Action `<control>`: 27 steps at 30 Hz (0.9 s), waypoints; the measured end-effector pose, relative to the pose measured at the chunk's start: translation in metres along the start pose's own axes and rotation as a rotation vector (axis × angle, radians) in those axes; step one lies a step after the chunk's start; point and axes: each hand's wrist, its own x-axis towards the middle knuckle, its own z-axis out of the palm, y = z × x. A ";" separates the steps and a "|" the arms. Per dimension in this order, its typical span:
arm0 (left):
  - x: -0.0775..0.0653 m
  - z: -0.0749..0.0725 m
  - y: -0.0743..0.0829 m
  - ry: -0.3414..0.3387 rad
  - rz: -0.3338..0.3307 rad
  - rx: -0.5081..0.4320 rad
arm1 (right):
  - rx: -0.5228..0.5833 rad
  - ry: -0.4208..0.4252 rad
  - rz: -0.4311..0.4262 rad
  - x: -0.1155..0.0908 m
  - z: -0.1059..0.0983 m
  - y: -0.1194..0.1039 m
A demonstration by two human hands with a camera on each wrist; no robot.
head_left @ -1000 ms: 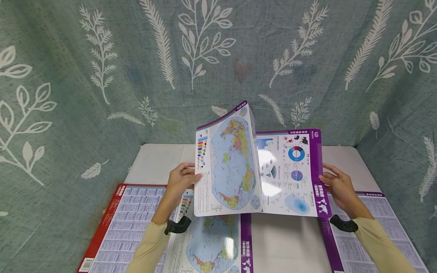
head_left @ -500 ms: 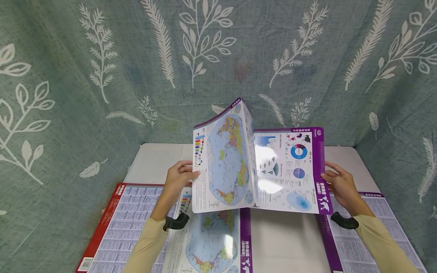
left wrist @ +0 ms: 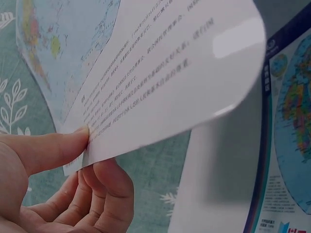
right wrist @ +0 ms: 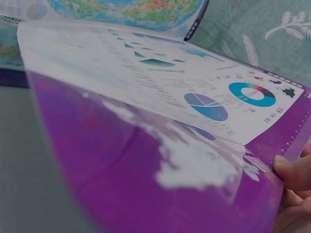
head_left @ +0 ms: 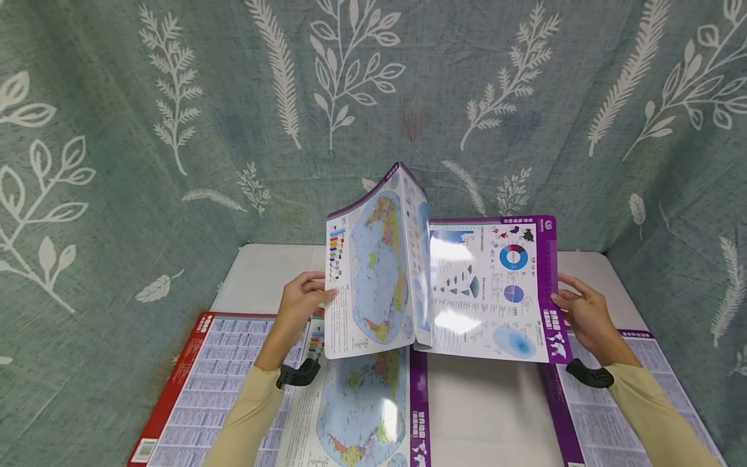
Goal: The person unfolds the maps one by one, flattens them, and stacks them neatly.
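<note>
the map (head_left: 376, 279) is hanging above the middle of the tabletop (head_left: 490, 415), its long axis running from hand to hand. its narrow middle panel (head_left: 419, 279) is standing between the two grips, nearer the left one. the left hand (head_left: 300, 305) is pinching its left edge in a narrow grip; the right hand (head_left: 589, 314) is pinching its purple right edge likewise. a second map (head_left: 362, 415) is lying below, a red sheet (head_left: 227, 370) along the tabletop's left edge, a purple sheet (head_left: 618, 389) along its right.
</note>
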 end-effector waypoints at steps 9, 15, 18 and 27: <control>0.006 -0.005 0.002 0.030 -0.025 0.043 | -0.003 0.011 -0.005 0.006 -0.004 -0.004; 0.011 -0.007 0.004 0.037 -0.021 0.047 | -0.011 0.020 -0.006 0.010 -0.008 -0.007; 0.014 -0.008 0.003 0.040 -0.016 0.046 | -0.031 0.032 0.013 0.013 -0.009 -0.008; 0.018 -0.010 0.000 0.047 -0.028 0.049 | -0.060 0.047 -0.003 0.018 -0.013 -0.011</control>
